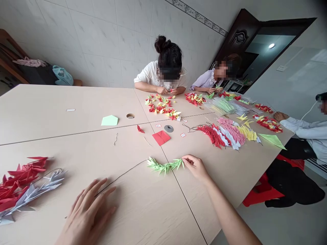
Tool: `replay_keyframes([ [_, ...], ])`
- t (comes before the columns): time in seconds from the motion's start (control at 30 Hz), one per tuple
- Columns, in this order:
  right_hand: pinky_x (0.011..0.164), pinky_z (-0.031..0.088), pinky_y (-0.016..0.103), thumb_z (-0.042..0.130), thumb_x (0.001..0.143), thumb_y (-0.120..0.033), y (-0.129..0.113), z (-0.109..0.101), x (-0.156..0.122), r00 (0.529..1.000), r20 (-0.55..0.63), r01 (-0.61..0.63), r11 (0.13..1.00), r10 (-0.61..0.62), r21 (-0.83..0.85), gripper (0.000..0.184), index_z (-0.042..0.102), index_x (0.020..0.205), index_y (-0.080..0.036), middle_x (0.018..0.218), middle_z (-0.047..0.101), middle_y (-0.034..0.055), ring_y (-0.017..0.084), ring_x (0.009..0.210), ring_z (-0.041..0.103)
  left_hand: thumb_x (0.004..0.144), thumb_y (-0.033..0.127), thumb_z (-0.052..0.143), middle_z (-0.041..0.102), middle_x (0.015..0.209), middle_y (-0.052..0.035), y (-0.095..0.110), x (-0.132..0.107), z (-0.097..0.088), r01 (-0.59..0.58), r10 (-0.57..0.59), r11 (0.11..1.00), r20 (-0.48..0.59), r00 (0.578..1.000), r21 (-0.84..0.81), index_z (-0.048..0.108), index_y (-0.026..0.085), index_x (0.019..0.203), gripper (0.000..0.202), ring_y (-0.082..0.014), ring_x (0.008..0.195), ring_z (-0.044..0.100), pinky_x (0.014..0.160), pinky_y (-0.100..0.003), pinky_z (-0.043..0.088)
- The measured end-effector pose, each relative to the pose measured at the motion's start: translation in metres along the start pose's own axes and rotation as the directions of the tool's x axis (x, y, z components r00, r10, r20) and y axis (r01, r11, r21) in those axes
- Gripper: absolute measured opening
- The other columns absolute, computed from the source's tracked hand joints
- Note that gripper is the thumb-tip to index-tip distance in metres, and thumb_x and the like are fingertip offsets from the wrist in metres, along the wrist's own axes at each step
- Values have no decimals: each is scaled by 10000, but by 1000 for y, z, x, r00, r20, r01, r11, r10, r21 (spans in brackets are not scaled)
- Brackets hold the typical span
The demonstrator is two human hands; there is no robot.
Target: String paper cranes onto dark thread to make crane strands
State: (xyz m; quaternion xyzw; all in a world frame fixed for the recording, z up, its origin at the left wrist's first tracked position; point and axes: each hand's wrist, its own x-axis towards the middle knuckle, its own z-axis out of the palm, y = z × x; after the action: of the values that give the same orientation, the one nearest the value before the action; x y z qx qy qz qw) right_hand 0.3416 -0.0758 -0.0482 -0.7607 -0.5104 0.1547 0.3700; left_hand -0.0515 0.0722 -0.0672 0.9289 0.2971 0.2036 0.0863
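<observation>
A string of light green folded paper cranes lies curved on the table in front of me. With thumb and fingertips closed, my right hand pinches its right end. From the left end a thin dark cord runs down to my left hand, passing beneath its fingers. That hand rests low over the tabletop, fingers spread and stretched out. To its left are strung red paper cranes and strung white paper cranes, partly cut off by the frame edge.
A red paper square, a grey ring and a green paper piece lie farther back. Bundles of red cranes and pink cranes sit to the right. A person across the table folds paper; others sit farther right.
</observation>
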Motion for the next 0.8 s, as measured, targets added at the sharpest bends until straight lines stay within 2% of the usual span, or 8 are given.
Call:
replay_keyframes([
  [0.1,551,453,244,464,899,-404,8,6,3,997,-72,-15,1000,15,-3,306,654,854,-169,696,627,30,148,599,550,850,441,546,495,1413,-17,2,0,0,-1,1,1000,-3,1000,9,539,380,1262,416,-337,1335,403,1025,-566,422],
  [0.23,549,449,243,483,886,-395,11,8,3,995,-97,-15,1000,13,-14,287,655,846,-169,687,627,28,146,592,546,856,436,543,489,1418,-22,2,-1,0,-4,4,1000,-6,1000,16,530,377,1270,418,-332,1336,399,1020,-547,427],
  [0.6,576,453,240,485,889,-353,10,8,3,996,-92,-13,1000,11,-25,251,652,857,-168,714,641,31,149,617,561,860,446,541,477,1434,-28,2,-1,-2,2,-3,999,21,1000,32,531,361,1280,428,-327,1345,390,1053,-540,391],
  [0.8,582,447,235,483,887,-350,12,9,3,995,-95,-14,1000,12,-23,244,647,856,-171,718,641,31,147,626,562,854,472,541,494,1421,-17,1,-1,1,-6,6,1000,-4,1000,30,552,354,1264,427,-319,1335,406,1068,-511,381],
])
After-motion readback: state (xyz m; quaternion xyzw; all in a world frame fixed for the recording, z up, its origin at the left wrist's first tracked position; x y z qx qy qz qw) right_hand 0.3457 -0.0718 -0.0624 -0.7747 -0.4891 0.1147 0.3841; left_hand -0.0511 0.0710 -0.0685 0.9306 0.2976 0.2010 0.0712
